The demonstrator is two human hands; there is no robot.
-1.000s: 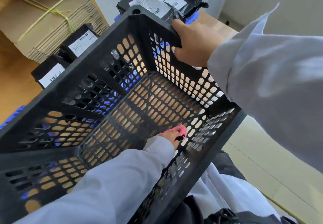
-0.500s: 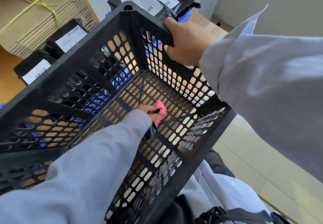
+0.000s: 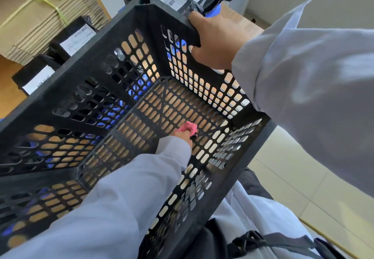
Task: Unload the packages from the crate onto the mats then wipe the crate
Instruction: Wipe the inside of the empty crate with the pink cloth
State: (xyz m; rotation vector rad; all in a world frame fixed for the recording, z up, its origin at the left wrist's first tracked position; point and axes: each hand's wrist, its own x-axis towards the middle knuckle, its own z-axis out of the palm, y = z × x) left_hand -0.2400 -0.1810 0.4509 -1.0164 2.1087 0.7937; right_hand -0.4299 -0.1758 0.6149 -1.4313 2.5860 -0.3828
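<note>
Black plastic crate [image 3: 85, 80] is emptied and tilted toward the wearer, its far rim clamped by the right hand [image 3: 214, 42] for steadiness, so the left hand [image 3: 185, 136], fingers closed around a pink cloth [image 3: 188, 127], reaches the floor, packages [image 3: 78, 40] lying beyond.

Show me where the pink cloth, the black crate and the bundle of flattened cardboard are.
pink cloth [image 3: 189, 127]: head view, on the bunched part above the left hand.
black crate [image 3: 97, 64]: head view, on the far rim.
bundle of flattened cardboard [image 3: 36, 22]: head view, on its top sheet.
</note>
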